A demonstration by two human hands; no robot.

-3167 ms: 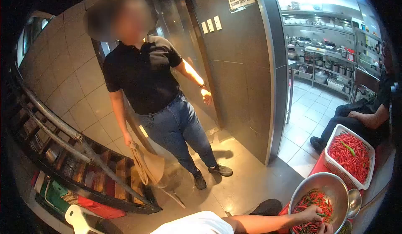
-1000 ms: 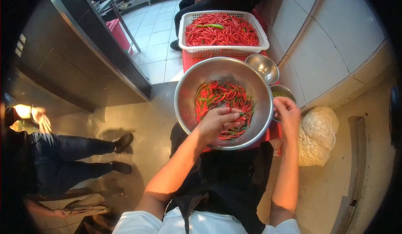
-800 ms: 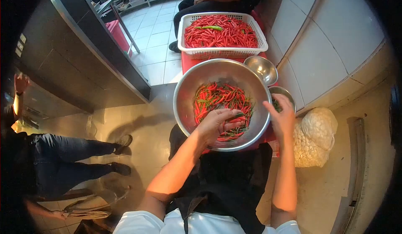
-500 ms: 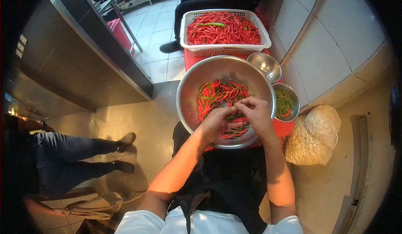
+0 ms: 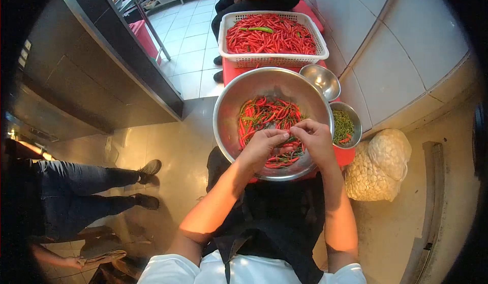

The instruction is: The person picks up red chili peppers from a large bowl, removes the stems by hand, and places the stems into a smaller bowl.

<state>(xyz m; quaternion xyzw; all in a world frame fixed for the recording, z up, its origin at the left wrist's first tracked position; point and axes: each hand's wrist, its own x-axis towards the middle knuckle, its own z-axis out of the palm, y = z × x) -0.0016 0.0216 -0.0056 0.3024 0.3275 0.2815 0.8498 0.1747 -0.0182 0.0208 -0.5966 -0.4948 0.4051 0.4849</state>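
Note:
Both hands work over a large steel bowl (image 5: 321, 106) that holds red chili peppers (image 5: 267, 112) with green stems. My left hand (image 5: 263, 147) is closed, with its thumb and fingers around a red chili pepper. Close by on the right, my right hand (image 5: 315, 140) pinches at the same pepper's end with thumb and forefinger. The fingers partly hide the pepper. Beside the right hand stands a small metal bowl of green chili stems (image 5: 342, 124), with a few red bits among them.
Behind the big bowl, a white plastic basket (image 5: 274, 58) full of red chilies, one green one on top, rests on a red surface (image 5: 231, 73). Another small metal bowl (image 5: 325, 82) stands near the tiled wall. A bulging bag (image 5: 377, 169) lies at right. Two other people are nearby.
My fingertips have shifted slightly and stay together over the bowl. The seated person's legs have moved, and the sack held by the person at left has swung lower.

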